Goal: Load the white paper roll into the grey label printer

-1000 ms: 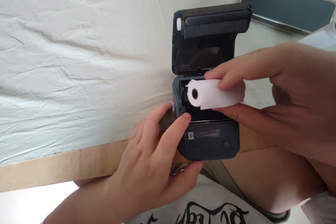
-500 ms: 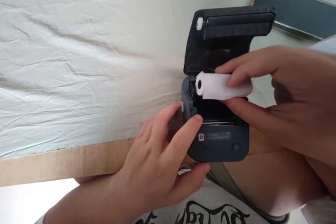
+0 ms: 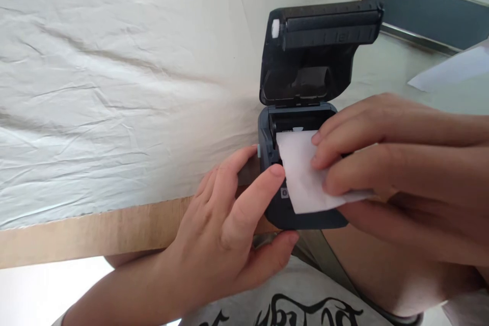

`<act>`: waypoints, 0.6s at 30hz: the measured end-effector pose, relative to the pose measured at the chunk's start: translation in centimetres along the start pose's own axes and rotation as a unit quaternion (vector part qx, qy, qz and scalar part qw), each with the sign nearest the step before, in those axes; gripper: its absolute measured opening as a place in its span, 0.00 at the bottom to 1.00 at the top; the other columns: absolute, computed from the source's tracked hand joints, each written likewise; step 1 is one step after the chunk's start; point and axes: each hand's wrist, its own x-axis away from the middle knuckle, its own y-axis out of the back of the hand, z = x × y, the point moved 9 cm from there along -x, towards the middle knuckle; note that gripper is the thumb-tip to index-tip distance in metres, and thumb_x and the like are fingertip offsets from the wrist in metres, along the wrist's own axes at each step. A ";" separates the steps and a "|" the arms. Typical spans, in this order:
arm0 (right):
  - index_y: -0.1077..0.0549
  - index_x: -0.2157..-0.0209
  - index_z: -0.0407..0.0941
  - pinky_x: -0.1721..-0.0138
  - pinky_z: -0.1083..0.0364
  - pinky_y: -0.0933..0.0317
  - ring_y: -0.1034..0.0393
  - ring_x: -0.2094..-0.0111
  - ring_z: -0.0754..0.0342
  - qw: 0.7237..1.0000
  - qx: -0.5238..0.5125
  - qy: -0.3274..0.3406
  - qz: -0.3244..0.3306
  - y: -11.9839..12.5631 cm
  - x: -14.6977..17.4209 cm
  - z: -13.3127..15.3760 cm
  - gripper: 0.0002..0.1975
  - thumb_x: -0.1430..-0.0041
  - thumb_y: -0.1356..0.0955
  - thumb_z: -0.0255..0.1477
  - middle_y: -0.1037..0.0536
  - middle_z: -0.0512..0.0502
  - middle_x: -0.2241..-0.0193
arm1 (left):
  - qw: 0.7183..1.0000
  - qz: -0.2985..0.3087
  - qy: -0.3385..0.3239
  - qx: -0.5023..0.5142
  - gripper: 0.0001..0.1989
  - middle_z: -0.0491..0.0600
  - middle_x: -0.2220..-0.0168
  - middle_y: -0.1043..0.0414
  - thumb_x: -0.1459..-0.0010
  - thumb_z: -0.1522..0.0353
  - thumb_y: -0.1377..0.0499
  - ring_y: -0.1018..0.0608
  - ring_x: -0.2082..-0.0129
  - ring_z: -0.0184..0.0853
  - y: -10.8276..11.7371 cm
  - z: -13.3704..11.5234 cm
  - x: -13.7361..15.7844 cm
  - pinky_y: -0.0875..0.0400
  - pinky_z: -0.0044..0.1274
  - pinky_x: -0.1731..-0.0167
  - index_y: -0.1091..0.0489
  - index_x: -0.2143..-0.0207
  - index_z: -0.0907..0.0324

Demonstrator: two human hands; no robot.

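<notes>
Small dark printer (image 3: 305,214) at table edge (image 3: 114,234), lid (image 3: 324,46) raised toward 12 o'clock. White paper strip (image 3: 301,178) drawn out of open bay toward 6 o'clock, draped over front panel. Right hand (image 3: 401,163) from 3 o'clock, pinching strip between fingers and thumb. Left hand (image 3: 229,234) from 7 o'clock, curled around printer's left side, index fingertip at bay rim, thumb under front. Phone (image 3: 428,10) at 1 o'clock on cloth (image 3: 114,86); loose paper sheet (image 3: 451,69) at 2 o'clock.

Wrinkled white cloth (image 3: 114,86) over wooden table (image 3: 95,232); soft daylight.
</notes>
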 end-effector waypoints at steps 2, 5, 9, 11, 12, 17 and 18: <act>0.28 0.59 0.46 0.45 0.53 0.27 0.21 0.50 0.62 0.999 0.009 0.016 0.028 -0.6 0.4 0.1 0.08 0.24 0.31 0.20 0.18 0.53 0.55 | 1.000 0.015 -0.010 -0.005 0.31 0.70 0.24 0.29 0.18 0.56 0.39 0.16 0.28 0.63 -0.2 -0.1 -0.2 0.08 0.55 0.40 0.35 0.19 0.51; 0.26 0.57 0.46 0.39 0.53 0.29 0.23 0.45 0.60 0.997 0.024 0.038 0.059 -1.0 1.0 0.3 0.06 0.20 0.31 0.25 0.18 0.50 0.52 | 0.999 0.031 -0.015 -0.017 0.28 0.69 0.23 0.33 0.20 0.57 0.38 0.18 0.26 0.66 -0.4 0.0 -0.4 0.09 0.57 0.41 0.30 0.22 0.48; 0.21 0.53 0.47 0.33 0.49 0.24 0.24 0.38 0.52 0.996 0.037 -0.011 0.087 -0.9 1.8 -0.4 0.12 0.19 0.29 0.41 0.20 0.44 0.49 | 0.999 0.031 -0.011 -0.006 0.26 0.67 0.22 0.35 0.20 0.58 0.38 0.19 0.25 0.64 -0.3 0.1 -0.3 0.09 0.55 0.39 0.28 0.25 0.46; 0.19 0.49 0.48 0.33 0.45 0.21 0.24 0.35 0.47 0.994 0.043 -0.058 0.087 -0.6 2.2 -1.0 0.20 0.21 0.29 0.51 0.20 0.40 0.48 | 1.000 0.030 -0.007 0.000 0.24 0.66 0.22 0.35 0.21 0.61 0.38 0.19 0.26 0.64 -0.2 0.2 -0.2 0.09 0.55 0.39 0.27 0.27 0.45; 0.19 0.47 0.49 0.32 0.44 0.20 0.24 0.34 0.45 0.993 0.044 -0.077 0.084 -0.4 2.3 -1.3 0.23 0.22 0.29 0.55 0.20 0.39 0.47 | 0.999 0.032 -0.003 0.003 0.23 0.66 0.22 0.35 0.22 0.62 0.37 0.19 0.26 0.64 -0.2 0.2 -0.2 0.10 0.56 0.40 0.26 0.28 0.44; 0.20 0.38 0.51 0.29 0.41 0.20 0.28 0.26 0.41 0.988 0.055 -0.130 0.057 0.5 1.7 -2.7 0.26 0.22 0.30 0.56 0.21 0.37 0.39 | 0.999 0.035 0.003 0.015 0.25 0.66 0.21 0.35 0.26 0.64 0.33 0.18 0.26 0.65 -0.2 0.1 -0.3 0.09 0.57 0.41 0.26 0.30 0.43; 0.22 0.35 0.51 0.26 0.40 0.21 0.30 0.23 0.40 0.987 0.060 -0.143 0.048 0.7 1.6 -3.2 0.26 0.21 0.30 0.53 0.22 0.37 0.36 | 0.999 0.034 0.001 0.015 0.25 0.66 0.21 0.34 0.27 0.64 0.32 0.18 0.26 0.65 -0.2 0.0 -0.4 0.09 0.57 0.41 0.26 0.30 0.43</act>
